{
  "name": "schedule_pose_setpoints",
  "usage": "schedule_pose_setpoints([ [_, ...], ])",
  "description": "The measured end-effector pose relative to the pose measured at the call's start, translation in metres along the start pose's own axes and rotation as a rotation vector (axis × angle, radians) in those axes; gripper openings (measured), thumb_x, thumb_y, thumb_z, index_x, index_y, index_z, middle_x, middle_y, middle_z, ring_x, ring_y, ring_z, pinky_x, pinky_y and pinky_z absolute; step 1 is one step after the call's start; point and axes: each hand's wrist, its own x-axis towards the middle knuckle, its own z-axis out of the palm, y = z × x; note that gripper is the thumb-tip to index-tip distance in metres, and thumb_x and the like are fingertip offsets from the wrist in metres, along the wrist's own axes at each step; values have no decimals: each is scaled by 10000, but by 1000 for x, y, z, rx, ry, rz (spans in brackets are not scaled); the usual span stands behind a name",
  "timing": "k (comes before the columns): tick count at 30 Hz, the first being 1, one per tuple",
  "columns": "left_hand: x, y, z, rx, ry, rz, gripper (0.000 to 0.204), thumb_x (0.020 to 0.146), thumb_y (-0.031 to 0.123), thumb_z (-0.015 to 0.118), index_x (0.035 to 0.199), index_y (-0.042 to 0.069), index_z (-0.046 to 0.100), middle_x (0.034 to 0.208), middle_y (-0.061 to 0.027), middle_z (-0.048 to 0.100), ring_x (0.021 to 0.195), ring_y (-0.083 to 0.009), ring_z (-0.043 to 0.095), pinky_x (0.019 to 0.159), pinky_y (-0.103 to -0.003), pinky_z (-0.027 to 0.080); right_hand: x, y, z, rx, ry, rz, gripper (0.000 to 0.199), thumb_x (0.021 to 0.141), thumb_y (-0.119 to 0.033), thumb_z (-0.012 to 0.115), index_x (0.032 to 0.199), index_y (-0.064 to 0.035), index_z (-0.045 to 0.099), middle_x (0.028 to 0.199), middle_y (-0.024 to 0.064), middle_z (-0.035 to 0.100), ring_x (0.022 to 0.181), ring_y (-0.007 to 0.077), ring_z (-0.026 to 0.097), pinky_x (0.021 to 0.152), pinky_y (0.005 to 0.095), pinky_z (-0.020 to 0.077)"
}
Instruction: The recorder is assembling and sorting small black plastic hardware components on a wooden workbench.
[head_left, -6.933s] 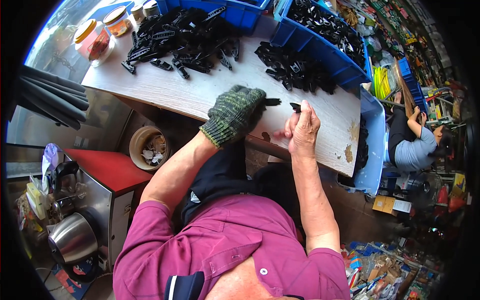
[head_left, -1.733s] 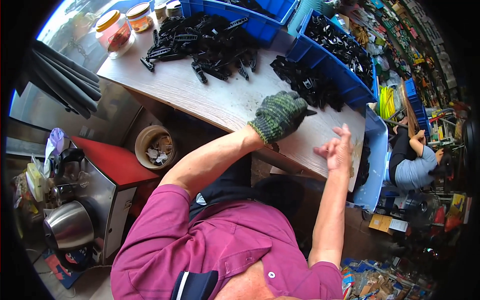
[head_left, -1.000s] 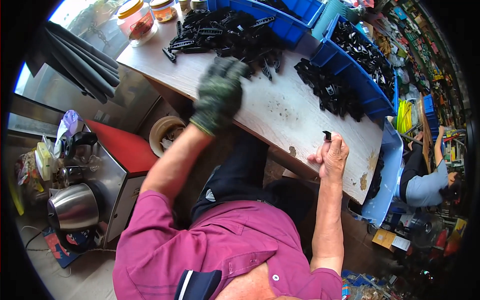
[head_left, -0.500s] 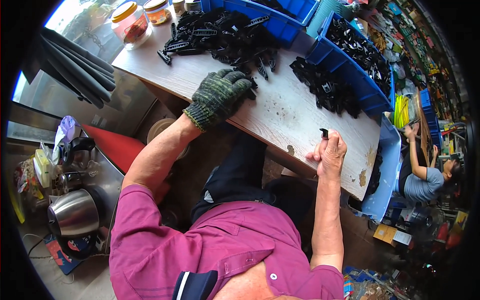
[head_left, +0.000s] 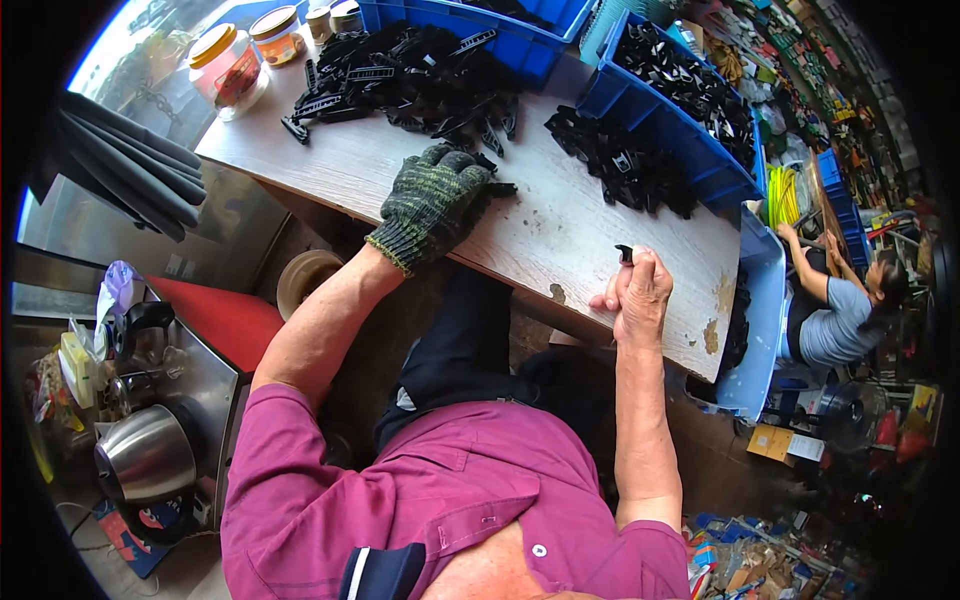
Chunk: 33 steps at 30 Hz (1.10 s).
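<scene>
My left hand (head_left: pixel 428 205), in a dark green and black knitted glove, is closed over a black plastic piece (head_left: pixel 503 189) at the table's near edge. One end of that piece sticks out past the fingers on the right; the rest is hidden. Bare, my right hand (head_left: pixel 643 292) is raised over the right part of the pale table (head_left: pixel 560 235), pinching a small black clip (head_left: pixel 625 254) at the fingertips. Beyond the glove lies a big heap of long black plastic parts (head_left: pixel 410 90). A smaller pile of black clips (head_left: pixel 622 165) lies farther right.
Blue bins (head_left: pixel 660 130) of black parts line the far right side, beside a light blue tub (head_left: pixel 765 330). Lidded jars (head_left: pixel 228 72) stand far left. A steel kettle (head_left: pixel 150 455) is at lower left. Another person (head_left: pixel 838 305) works at far right.
The whole view has shifted a little, with the table sliding left. More of the black piece now shows beyond my left hand's fingers. My right hand keeps its pinch on the clip.
</scene>
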Motion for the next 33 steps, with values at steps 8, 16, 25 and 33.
schedule_pose_setpoints([
  [8, -7, 65, 14, -603, 37, -154, 215, 916, 209, 671, 1060, 51, 646, 942, -158, 679, 858, -371, 669, 745, -450, 545, -4, -6, 1, 69, 77, 29, 342, 1016, -361, 501, 854, -60, 517, 478, -34, 319, 374, 91, 375, 373, 335, 532],
  [16, 15, 122, 41, -992, -139, -236, 272, 961, 286, 613, 1109, 63, 662, 1009, -176, 695, 916, -376, 670, 755, -448, 538, -10, -10, 8, 75, 162, 49, 264, 999, -293, 475, 866, -66, 492, 508, -12, 374, 350, 105, 370, 375, 319, 518],
  [25, 17, 130, 67, -972, -183, -306, 273, 998, 212, 536, 1206, 70, 641, 1237, -149, 635, 1014, -338, 645, 824, -439, 524, -11, -6, 7, 0, 168, -56, 262, 996, -273, 492, 813, -86, 494, 527, -12, 405, 403, 90, 406, 372, 266, 431],
  [33, 27, 170, 58, -981, -95, -490, 279, 996, 225, 544, 1221, 70, 599, 1047, -170, 685, 921, -369, 671, 781, -442, 522, -7, 1, -4, -134, 193, -212, 260, 983, -201, 522, 746, -99, 490, 649, -70, 419, 563, 41, 393, 514, 225, 375],
])
